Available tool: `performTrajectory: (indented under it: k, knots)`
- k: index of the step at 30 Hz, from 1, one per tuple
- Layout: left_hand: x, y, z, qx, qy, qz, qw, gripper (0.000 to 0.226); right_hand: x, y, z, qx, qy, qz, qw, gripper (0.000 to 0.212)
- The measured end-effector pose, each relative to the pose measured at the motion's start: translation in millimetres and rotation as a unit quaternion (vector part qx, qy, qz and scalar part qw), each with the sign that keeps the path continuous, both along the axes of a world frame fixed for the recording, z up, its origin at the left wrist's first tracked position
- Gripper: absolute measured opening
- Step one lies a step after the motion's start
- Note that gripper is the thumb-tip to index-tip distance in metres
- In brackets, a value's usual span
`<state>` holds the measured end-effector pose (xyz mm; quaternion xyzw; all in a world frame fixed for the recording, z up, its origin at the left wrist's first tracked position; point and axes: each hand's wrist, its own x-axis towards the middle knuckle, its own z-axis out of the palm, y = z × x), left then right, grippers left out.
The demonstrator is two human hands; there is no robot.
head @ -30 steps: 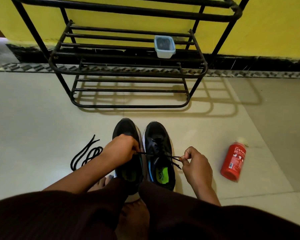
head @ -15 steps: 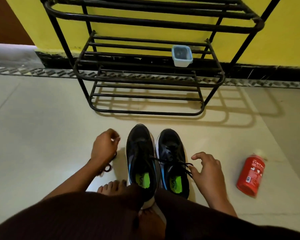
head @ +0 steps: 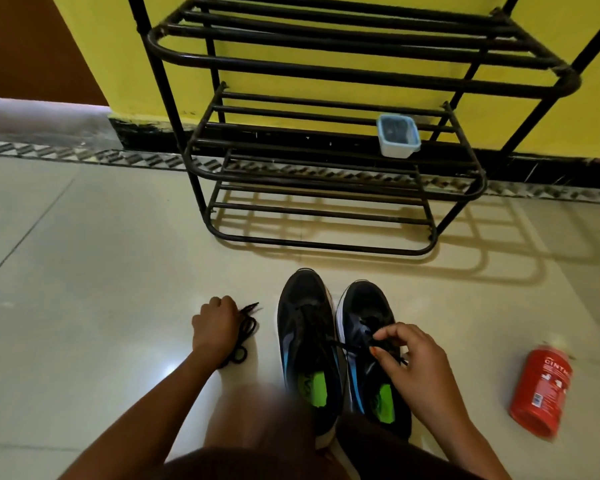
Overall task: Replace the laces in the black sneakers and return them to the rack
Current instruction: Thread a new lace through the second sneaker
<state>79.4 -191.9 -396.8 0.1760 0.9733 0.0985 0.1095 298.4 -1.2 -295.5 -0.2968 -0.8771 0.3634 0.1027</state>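
Two black sneakers [head: 305,327] stand side by side on the tiled floor [head: 101,271], toes toward the black metal rack [head: 326,245], heels hidden under the person's dark clothing [head: 395,459]. A strip of floor lies between the toes and the rack's lowest rail, which is well apart from them; beyond the rack, a yellow wall [head: 118,64] with black skirting closes the space. Left of the sneakers the floor runs wide to the frame's edge; the left hand [head: 217,327] and a loose lace [head: 246,330] lie just beside the pair. Right of the sneakers a red bottle [head: 541,389] lies on its side, well apart. Beyond the sneakers a small blue-rimmed container [head: 397,135] sits on the rack's middle shelf, toward its right end.

The sneakers have white sole edges, blue side stripes and bright green insoles, and the two touch or nearly touch along their inner sides. Dark lacing shows over both tongues. A black lace strand [head: 347,345] runs across the gap between the shoes, though I cannot tell which shoe it is threaded through.

The left hand, knuckles up, is clenched round the loose lace, whose coils trail from under it onto the floor. The right hand [head: 413,362] hovers over the right sneaker [head: 364,306], pinching the lace strand between thumb and forefinger; its other fingers are loosely curled.
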Motion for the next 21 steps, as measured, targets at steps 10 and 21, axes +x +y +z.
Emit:
performTrajectory:
  k: [10,21]
  knots:
    - [39,45,96,0.437,-0.124,-0.091,0.886,0.016,-61,-15,37,-0.241,0.063,0.008,0.968,0.021]
    - [54,45,120,0.425,-0.007,-0.174,0.889,0.017,-85,-35,42,-0.294,0.143,-0.068,0.943,0.013]
